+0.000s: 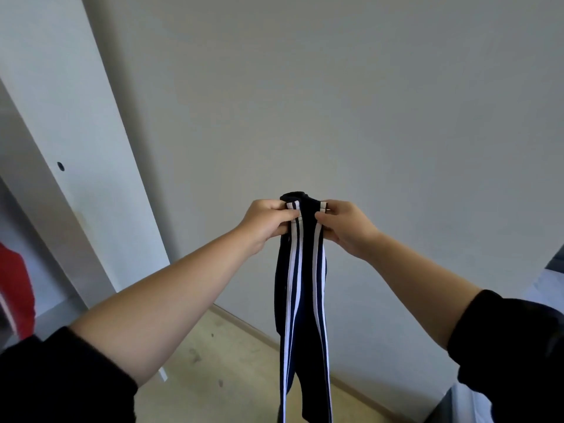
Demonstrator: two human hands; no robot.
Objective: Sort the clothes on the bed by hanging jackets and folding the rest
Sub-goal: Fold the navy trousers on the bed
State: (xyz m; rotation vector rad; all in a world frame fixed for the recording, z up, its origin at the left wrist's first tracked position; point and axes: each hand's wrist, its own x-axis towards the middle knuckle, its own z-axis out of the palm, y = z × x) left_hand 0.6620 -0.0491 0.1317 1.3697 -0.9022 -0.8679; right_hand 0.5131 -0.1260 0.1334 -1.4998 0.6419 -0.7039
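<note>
A dark navy garment with white side stripes [305, 300] hangs straight down in front of me, held up at arm's length. My left hand [265, 222] pinches its top edge on the left, and my right hand [345, 225] pinches the top edge on the right, the two hands close together. The garment's lower end runs out of the frame at the bottom. The bed is not in view.
A grey wall [335, 102] fills the background. A white wardrobe panel [76, 148] stands at the left, with a red garment [15, 288] at its edge. Light wooden floor [229, 361] lies below. A pale surface [546, 285] shows at the right edge.
</note>
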